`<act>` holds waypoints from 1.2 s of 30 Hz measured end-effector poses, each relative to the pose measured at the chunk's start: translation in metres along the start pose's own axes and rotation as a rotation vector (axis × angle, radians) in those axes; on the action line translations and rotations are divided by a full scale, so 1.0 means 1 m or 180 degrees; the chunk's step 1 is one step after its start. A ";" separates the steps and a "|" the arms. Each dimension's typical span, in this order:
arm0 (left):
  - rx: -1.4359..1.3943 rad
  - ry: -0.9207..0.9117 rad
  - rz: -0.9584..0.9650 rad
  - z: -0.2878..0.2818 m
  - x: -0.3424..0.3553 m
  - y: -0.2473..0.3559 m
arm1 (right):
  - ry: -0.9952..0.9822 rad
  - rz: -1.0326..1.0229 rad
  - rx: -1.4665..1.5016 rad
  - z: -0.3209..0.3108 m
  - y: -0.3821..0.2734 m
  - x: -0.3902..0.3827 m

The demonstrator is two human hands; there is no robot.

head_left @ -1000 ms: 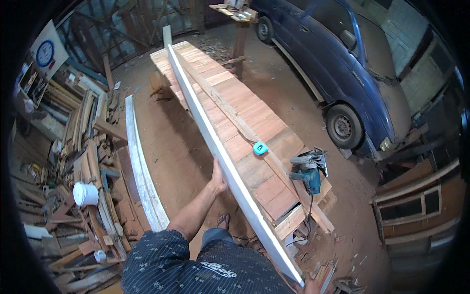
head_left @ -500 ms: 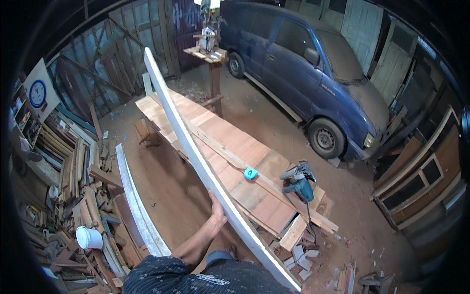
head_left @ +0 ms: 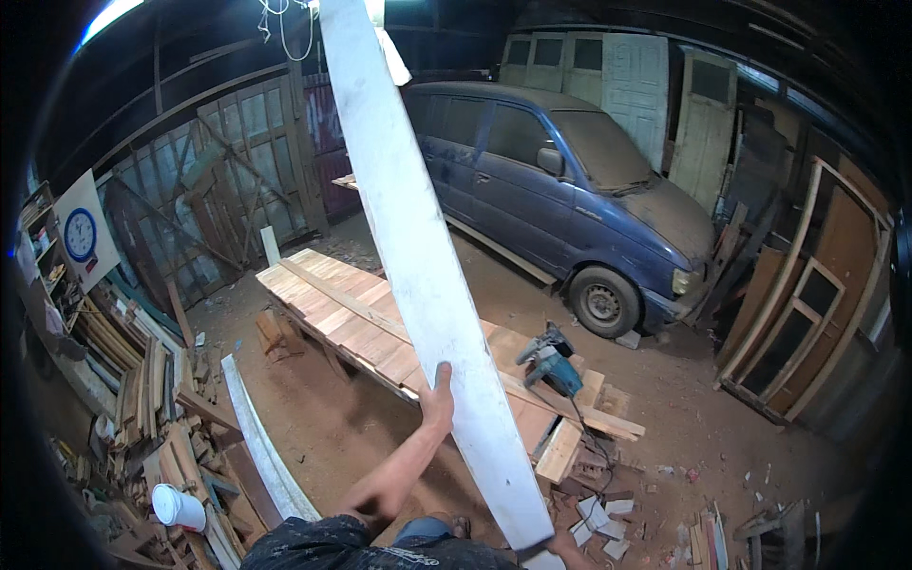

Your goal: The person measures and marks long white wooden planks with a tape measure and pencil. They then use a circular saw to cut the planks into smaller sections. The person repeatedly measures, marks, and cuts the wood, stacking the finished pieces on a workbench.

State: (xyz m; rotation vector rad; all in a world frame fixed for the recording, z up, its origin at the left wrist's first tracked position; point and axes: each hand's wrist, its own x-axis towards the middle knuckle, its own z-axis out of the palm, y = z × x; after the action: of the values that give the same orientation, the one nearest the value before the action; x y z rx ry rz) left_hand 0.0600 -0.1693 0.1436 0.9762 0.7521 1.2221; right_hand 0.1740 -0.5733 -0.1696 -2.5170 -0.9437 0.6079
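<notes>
A long white-painted plank [head_left: 408, 218] is raised in front of me, its broad face turned toward me and its far end reaching past the top of the view. My left hand [head_left: 439, 401] grips its left edge partway along, thumb lying on the white face and fingers hidden behind. At the plank's lower end, near the bottom of the view, my right hand [head_left: 568, 549] holds on, only partly visible. Behind the plank stretches a low workbench topped with bare wooden boards [head_left: 356, 328]. A teal circular saw [head_left: 553, 366] rests on the bench's right end.
A dusty blue van [head_left: 532, 180] stands beyond the bench. Wood scraps [head_left: 598, 518] litter the ground at the right. To the left lie another long pale board [head_left: 261, 442], stacked timber [head_left: 142, 389] and a white bucket [head_left: 179, 506]. Wooden frames [head_left: 807, 304] lean at the far right.
The plank has been lifted and turned from its narrow edge to its broad face, now covering the turquoise tape measure seen before. My right hand has come into view, and my view has tilted up.
</notes>
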 end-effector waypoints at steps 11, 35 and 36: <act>0.0906 -0.0142 0.1076 -0.001 0.061 0.073 | 0.0169 -0.1032 0.1718 -0.283 -0.159 0.071; 0.3821 -0.2536 0.2786 -0.217 0.186 0.102 | 0.3996 -0.0336 0.5296 -0.480 -0.263 0.050; 0.3791 -0.2509 0.2935 -0.218 0.193 0.110 | 0.4058 -0.0078 0.5439 -0.462 -0.225 0.053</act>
State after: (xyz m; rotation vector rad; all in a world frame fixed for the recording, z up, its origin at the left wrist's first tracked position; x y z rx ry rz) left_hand -0.1390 0.0689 0.1598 2.7992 0.2986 0.8722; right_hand 0.3319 -0.4711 0.3111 -0.8466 0.1669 -0.2702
